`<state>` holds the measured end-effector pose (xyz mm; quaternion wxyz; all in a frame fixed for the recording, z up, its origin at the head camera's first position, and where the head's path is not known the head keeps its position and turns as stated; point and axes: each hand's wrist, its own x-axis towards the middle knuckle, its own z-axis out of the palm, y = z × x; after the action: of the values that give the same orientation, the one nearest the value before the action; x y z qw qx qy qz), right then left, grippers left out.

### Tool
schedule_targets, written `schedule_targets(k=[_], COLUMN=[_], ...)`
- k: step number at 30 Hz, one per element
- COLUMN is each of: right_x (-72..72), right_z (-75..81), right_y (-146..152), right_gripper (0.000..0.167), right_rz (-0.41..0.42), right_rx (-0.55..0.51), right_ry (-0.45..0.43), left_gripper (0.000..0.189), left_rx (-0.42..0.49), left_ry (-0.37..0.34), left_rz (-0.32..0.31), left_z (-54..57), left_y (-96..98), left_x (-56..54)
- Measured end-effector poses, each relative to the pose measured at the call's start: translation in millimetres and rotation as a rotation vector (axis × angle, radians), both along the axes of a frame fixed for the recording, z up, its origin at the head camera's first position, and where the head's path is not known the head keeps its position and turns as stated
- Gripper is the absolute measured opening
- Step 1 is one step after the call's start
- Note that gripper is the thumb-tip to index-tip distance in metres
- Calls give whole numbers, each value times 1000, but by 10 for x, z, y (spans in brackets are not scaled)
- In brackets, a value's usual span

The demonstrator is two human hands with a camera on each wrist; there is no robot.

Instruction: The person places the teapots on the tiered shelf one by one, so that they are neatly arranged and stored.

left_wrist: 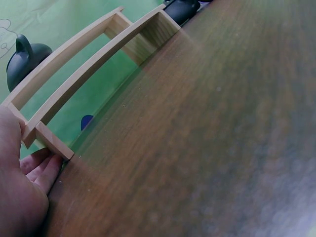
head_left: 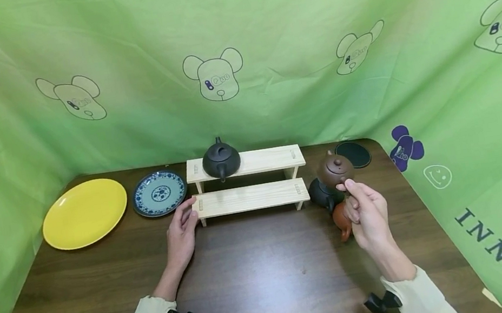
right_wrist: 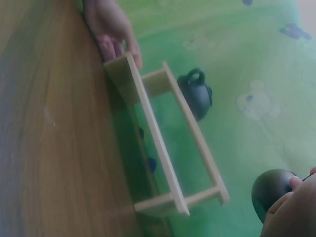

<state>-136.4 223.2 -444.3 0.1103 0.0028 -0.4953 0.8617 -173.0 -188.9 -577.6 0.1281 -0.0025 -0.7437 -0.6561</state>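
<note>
Right of the front wooden riser [head_left: 250, 199] and nearer than it stands a reddish clay teapot [head_left: 341, 219]. Just past that, the right hand [head_left: 367, 208] pinches a brown clay teapot [head_left: 334, 168] at its near side. Well apart from it, the left hand [head_left: 184, 236] grips the riser's left end — a black teapot [head_left: 321, 194] sits beside the right. Left of the riser lie a blue-patterned plate [head_left: 160, 194] and a yellow oval plate [head_left: 85, 214]; behind it, a rear wooden riser [head_left: 266, 159] bears another black teapot [head_left: 221, 159].
</note>
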Motion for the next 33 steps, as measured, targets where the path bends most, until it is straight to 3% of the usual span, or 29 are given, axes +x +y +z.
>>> schedule_targets(k=[4, 9, 10, 16, 17, 20, 25, 28, 33], right_x=[-26, -88, -104, -200, -215, -267, -378, -445, -514], right_z=[24, 39, 40, 35, 32, 16, -18, -45, -61], right_y=[-103, -237, -264, -416, -442, -512, -622, -670, -751], right_gripper=[36, 35, 35, 34, 34, 34, 33, 33, 33], right_rz=[3, -22, -31, -79, -87, -103, -107, -103, -94], right_rx=[-26, -68, -70, -51, -45, -32, 4, 21, 13], right_ry=[-7, -22, -28, -48, -47, -38, -30, -29, -22], left_gripper=[38, 38, 37, 37, 38, 38, 39, 39, 37], left_rx=[22, 6, 24, 5, -14, -17, -25, -13, 3], left_ry=[-6, -67, -44, -26, -52, -57, 10, 11, 1], left_rz=[-4, 3, -12, -7, 5, 6, 14, 16, 18], left_z=[-16, -153, -107, -146, -203, -132, 55, 88, 20], left_y=[3, -50, -39, -60, -78, -49, 26, 42, 22], left_x=[-15, -95, -68, -67, -97, -59, 40, 55, 17])
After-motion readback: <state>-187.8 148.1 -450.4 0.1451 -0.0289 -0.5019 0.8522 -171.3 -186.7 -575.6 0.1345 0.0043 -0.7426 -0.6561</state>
